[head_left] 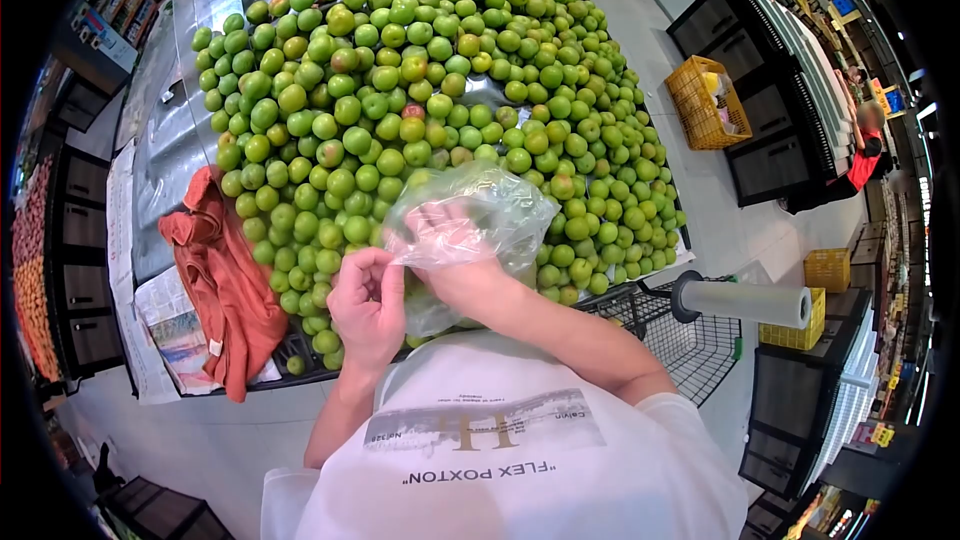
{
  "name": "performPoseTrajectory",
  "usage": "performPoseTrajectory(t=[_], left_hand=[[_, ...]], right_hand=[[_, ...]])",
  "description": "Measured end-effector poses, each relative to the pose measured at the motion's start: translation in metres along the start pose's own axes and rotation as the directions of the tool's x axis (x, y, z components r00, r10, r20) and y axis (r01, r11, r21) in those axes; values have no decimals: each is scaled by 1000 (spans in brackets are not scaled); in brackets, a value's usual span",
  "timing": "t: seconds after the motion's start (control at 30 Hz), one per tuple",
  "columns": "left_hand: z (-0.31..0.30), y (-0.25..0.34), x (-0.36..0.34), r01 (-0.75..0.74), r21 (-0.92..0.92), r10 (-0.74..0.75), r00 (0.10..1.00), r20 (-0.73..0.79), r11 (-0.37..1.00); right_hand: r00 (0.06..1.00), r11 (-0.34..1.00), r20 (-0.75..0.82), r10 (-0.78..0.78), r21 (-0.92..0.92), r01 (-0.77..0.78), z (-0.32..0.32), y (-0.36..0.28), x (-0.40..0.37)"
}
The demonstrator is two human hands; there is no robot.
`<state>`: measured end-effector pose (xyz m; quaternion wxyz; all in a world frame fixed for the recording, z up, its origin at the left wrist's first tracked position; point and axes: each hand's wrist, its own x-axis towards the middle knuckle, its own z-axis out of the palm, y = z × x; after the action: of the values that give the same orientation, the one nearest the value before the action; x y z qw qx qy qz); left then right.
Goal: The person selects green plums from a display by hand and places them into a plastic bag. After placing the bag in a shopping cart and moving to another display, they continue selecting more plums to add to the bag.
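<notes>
A clear plastic bag [515, 215] lies spread over the near part of a large heap of round green fruit [400, 80], a few of them blushed red. My left hand [366, 302] is closed, thumb and fingertips pinching the bag's edge. Reaching across from the right, my right hand [445, 232] is inside the bag, its fingers apart and showing through the film above the fruit. No fruit shows in either hand.
A crumpled orange-red cloth [225, 290] lies on newspaper at the stand's left. On the right are a bag roll [750, 302], a wire shopping cart [690, 345] and a yellow crate [705, 105]. A person in red [866, 155] is farther right.
</notes>
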<state>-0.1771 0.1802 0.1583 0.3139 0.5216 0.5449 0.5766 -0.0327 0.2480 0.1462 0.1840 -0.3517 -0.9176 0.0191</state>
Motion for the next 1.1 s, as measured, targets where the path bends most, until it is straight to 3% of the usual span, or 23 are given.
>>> performPoseTrajectory(t=[0.3, 0.37, 0.4, 0.47, 0.53, 0.57, 0.63, 0.7, 0.73, 0.8, 0.9, 1.03, 1.1], left_hand=[[-8, 2, 2, 39, -59, -43, 997, -61, 998], [-9, 2, 2, 62, -88, -68, 995, -67, 994], [-10, 2, 4, 72, -117, -82, 994, -78, 991], [-11, 3, 4, 97, -146, -110, 990, -83, 984], [-13, 4, 5, 97, -162, -110, 991, -74, 982], [-13, 4, 4, 99, -177, -112, 992, -64, 979], [-12, 5, 4, 96, -196, -109, 992, -56, 976], [-11, 7, 5, 94, -215, -106, 993, -46, 972], [-11, 8, 5, 113, -237, -126, 991, -40, 965], [-12, 11, 4, 139, -259, -156, 987, -46, 956], [-13, 15, 8, 188, -326, -211, 977, -36, 926], [-11, 20, 9, 171, -312, -207, 974, -88, 935], [-10, 21, 8, 149, -343, -182, 981, -66, 928]], right_hand=[[998, 999, 54, -38, 36, 36, -23, -6, -7], [994, 910, 92, -66, 415, 22, -56, -8, -14], [993, 911, 94, -69, 413, 24, -80, -4, -11], [904, 737, 346, -251, 674, -54, -124, 15, -3], [973, 672, 155, -173, 741, 2, -140, 54, -3], [983, 708, 8, 183, 693, -138, -137, 96, 7], [916, 808, 0, 402, 471, -354, -107, 149, 18], [866, 826, -32, 499, 321, -464, -61, 189, 21], [868, 829, -34, 495, 318, -461, -45, 201, 22], [929, 926, -32, 369, 106, -363, -16, 217, 22], [946, 947, -45, 321, 8, -321, 9, 224, 22], [917, 928, -149, 371, 18, -373, -1, 217, 20], [889, 904, -216, 404, 241, -353, -29, 195, 22]])
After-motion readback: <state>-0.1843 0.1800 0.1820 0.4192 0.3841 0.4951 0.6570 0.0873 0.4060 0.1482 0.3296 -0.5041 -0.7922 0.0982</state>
